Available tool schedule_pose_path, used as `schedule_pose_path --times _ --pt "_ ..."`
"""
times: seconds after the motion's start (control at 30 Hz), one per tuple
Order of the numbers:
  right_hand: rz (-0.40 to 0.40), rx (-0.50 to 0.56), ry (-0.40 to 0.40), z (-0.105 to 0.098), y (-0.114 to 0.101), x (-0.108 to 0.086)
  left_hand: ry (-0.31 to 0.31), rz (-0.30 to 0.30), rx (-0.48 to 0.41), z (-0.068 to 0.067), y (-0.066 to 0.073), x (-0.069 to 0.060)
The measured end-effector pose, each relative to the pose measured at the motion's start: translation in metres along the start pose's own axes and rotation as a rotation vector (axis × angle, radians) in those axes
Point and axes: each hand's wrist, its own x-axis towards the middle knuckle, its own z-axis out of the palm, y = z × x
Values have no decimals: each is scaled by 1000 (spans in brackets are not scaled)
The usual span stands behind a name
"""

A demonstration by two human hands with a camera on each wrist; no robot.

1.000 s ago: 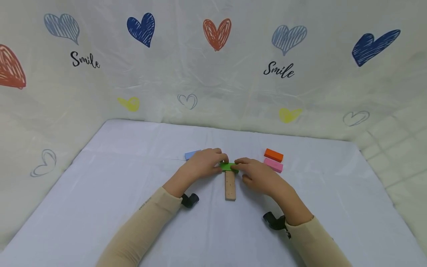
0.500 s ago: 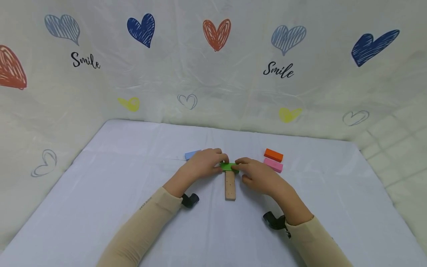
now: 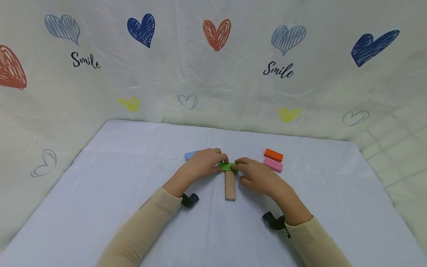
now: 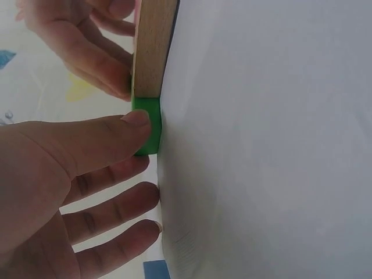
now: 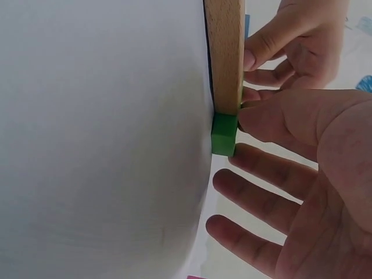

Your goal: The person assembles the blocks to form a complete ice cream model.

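Bright green block [image 3: 228, 167], square-ended, butted crosswise against wooden block [image 3: 230, 186] on bench [image 3: 213, 230]; pinched by left hand [image 3: 206, 163], touched by right hand [image 3: 262, 176], grip unclear. Orange block [image 3: 274, 155] shown in head view only.

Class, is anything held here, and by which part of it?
The left hand pinches the green block by its left end. The right hand touches its right end; whether it grips is unclear.

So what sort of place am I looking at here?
Probably an indoor tabletop set up for recording hand work. The clues: a white-covered table, a heart-printed backdrop hung behind it, and black wrist-worn gadgets, likely the wrist cameras.
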Motion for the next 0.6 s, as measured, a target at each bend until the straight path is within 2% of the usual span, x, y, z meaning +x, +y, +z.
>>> schedule_pose_path --times 0.6 --pt "48 -1 -4 2 -2 0 10 11 9 2 -1 -1"
